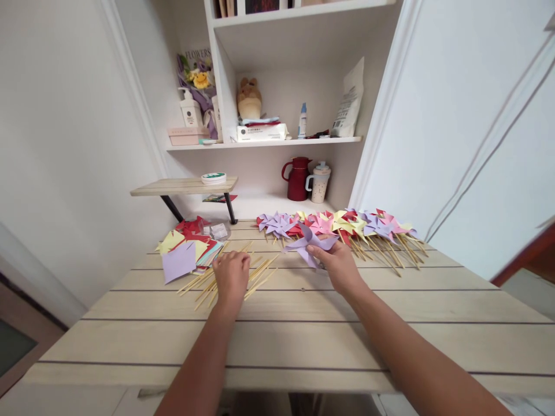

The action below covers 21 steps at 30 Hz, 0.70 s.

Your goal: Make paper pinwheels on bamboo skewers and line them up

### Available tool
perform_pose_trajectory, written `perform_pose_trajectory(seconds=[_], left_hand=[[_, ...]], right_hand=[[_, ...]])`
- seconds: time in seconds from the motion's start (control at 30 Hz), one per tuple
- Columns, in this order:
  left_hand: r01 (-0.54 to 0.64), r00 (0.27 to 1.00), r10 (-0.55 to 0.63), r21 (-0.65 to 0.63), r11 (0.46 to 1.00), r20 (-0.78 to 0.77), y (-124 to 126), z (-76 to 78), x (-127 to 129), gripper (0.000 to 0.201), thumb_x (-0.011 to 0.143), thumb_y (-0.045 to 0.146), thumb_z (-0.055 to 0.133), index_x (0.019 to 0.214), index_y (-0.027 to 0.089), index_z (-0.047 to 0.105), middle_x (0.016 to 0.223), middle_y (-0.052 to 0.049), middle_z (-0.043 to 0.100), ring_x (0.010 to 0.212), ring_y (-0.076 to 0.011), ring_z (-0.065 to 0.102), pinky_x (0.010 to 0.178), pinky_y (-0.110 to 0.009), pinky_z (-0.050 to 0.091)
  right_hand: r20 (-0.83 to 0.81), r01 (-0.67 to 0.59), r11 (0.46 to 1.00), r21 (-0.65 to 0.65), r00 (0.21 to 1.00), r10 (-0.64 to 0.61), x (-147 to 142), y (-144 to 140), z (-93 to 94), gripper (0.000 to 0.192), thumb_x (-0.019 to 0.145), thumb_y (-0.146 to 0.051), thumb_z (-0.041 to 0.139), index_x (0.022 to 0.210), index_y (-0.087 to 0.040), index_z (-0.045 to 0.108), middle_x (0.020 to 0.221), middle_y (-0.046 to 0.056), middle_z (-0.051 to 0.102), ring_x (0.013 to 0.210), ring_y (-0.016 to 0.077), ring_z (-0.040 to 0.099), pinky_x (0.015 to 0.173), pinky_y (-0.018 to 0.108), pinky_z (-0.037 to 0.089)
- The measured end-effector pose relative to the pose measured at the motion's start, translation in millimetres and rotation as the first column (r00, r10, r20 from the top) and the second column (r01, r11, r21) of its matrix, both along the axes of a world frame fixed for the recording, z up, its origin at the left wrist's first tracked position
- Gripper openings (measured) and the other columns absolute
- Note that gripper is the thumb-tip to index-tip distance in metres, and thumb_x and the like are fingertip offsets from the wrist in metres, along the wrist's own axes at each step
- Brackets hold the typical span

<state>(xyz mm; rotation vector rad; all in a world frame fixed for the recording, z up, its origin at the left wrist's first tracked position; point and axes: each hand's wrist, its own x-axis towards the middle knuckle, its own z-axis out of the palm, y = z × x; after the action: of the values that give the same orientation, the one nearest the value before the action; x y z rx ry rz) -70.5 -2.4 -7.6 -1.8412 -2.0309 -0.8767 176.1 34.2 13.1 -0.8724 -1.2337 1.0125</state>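
A lavender paper pinwheel (pixel 309 242) is pinched in my right hand (pixel 337 263), thumb on its front, a little above the table. No stick shows on it. My left hand (pixel 232 277) is over a loose pile of thin wooden sticks (pixel 260 276), its fingers curled down and closed among them. Whatever lies between those fingertips is hidden. Left of the pile, a lavender paper piece (pixel 179 263) with slit corners rests on stacked yellow, red and pale sheets. Behind my right hand lies a row of pinwheels on sticks (pixel 381 226) in lavender, pink, yellow and red.
The slatted wooden table (pixel 303 341) reaches back to a white shelf unit (pixel 277 143). A small raised stand (pixel 182 186) bears a round white container (pixel 214 178). Near it sits a clear plastic box (pixel 218 231). A red jug (pixel 298 179) and a speckled cup (pixel 319 184) stand behind.
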Motion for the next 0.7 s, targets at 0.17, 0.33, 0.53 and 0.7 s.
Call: perform_pose_trajectory(seconds=[0.17,0.33,0.53,0.7], left_hand=[[0.086,0.975,-0.111,-0.131,0.988,-0.193,15,-2.2,3,0.020,0.087,0.017,0.058,0.078,0.021,0.076,0.093,-0.012,0.073,0.099,-0.0295,0.060,0.103,-0.052,0.029],[0.100,0.949,-0.148,-0.179,0.979,-0.279,17,-6.4,2,0.031,0.087,0.008,0.050,0.077,0.021,0.076,0.092,-0.013,0.071,0.096,-0.0296,0.060,0.104,-0.053,0.027],[0.128,0.917,-0.195,-0.206,0.970,-0.348,20,-1.8,11,0.036,0.080,-0.004,0.046,0.078,0.017,0.075,0.088,-0.015,0.071,0.094,-0.0286,0.062,0.106,-0.050,0.027],[0.171,0.904,-0.239,-0.213,0.962,-0.355,26,-0.4,9,0.032,0.077,-0.003,0.050,0.078,0.018,0.074,0.087,-0.014,0.072,0.094,-0.0281,0.062,0.106,-0.048,0.027]], right_hand=[[-0.022,-0.003,1.000,-0.018,1.000,0.003,1,-2,3.8,0.038,0.059,-0.047,0.086,0.076,-0.019,0.066,0.072,0.002,0.065,0.066,0.0181,0.055,0.061,0.031,0.043],[-0.040,0.004,1.000,0.001,0.999,-0.004,3,-2,5.2,0.036,0.061,-0.045,0.085,0.075,-0.020,0.065,0.069,0.000,0.064,0.064,0.0172,0.054,0.060,0.031,0.042],[-0.072,-0.013,1.000,-0.011,0.997,0.012,3,-3,6.6,0.034,0.061,-0.042,0.086,0.074,-0.020,0.064,0.066,-0.002,0.062,0.061,0.0157,0.052,0.060,0.030,0.039],[-0.036,0.000,1.000,-0.015,0.999,0.000,3,-4,8.2,0.036,0.061,-0.046,0.085,0.074,-0.019,0.066,0.066,-0.001,0.063,0.061,0.0166,0.052,0.059,0.031,0.040]])
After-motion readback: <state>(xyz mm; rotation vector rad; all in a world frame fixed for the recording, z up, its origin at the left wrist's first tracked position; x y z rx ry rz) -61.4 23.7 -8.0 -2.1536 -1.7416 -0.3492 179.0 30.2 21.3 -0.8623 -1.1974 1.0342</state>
